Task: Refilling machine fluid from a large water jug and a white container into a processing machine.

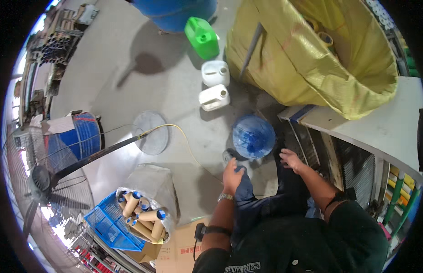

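A translucent blue water jug [248, 132] stands on the floor just ahead of my feet, seen from above. My left hand [232, 176] is by my left knee, thumb and fingers apart, with nothing seen in it. My right hand [291, 160] hovers by my right knee, fingers loosely bent and spread, holding nothing. Neither hand touches the jug. Beyond the jug, a white jerrycan [214, 99], a second white jerrycan [212, 73] and a bright green jerrycan [203, 41] stand in a line.
A large yellow woven sack [289, 59] fills the far right beside a white-topped bench [371, 102]. To my left are a pedestal fan [40, 177], its round base [151, 133], a blue basket [109, 223] and cardboard tubes [145, 216]. A blue drum [177, 13] stands far ahead.
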The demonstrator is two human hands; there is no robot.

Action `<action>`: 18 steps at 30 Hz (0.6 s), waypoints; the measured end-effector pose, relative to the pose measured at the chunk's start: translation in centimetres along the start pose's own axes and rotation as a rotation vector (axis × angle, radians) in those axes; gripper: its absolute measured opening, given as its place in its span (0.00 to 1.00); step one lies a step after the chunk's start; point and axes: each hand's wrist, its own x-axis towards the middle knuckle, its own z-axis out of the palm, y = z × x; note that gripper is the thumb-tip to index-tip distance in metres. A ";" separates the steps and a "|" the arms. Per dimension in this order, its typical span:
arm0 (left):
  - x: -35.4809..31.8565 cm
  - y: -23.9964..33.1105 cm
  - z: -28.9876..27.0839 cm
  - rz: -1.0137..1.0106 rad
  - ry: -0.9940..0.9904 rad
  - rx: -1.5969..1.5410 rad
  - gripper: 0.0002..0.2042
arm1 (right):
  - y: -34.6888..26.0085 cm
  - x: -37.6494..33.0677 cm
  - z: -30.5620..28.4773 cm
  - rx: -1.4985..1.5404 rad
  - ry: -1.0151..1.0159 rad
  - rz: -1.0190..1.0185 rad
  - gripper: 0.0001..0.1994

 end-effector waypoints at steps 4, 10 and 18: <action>-6.5 -5.5 -6.6 0.161 0.083 0.231 0.24 | 2.4 -8.4 -0.5 -0.043 0.050 -0.013 0.32; -14.9 -16.5 -14.5 0.093 0.244 -0.198 0.21 | 5.0 -11.7 -1.1 -0.013 0.065 -0.069 0.30; -31.7 -24.8 -7.0 -0.287 0.392 -0.127 0.13 | -3.6 -14.1 4.0 -0.207 -0.057 -0.131 0.28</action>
